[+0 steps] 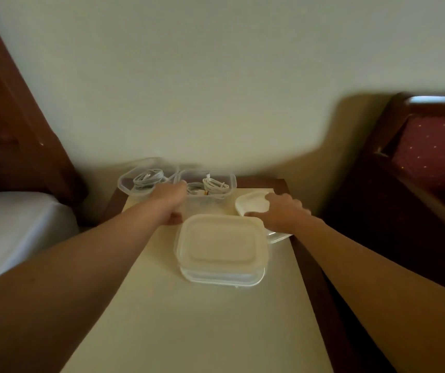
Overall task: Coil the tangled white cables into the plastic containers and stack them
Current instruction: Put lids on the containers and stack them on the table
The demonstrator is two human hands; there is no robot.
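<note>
The lidded container (pixel 221 250) sits nearest you at the centre of the frame on the cream table (pixel 189 319), closed. Just beyond it your forearms reach in from the lower corners: your left hand (pixel 171 203) curls round the near left corner of an open container (pixel 207 188) holding coiled white cables (pixel 214 185), while your right hand (pixel 283 211) lies palm down, fingers spread, on a loose lid (pixel 253 203). Farthest back, left of centre against the wall, a second open container (pixel 143 179) holds more cable.

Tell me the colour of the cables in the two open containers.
White cables, seen in the head view, the only one given.
</note>
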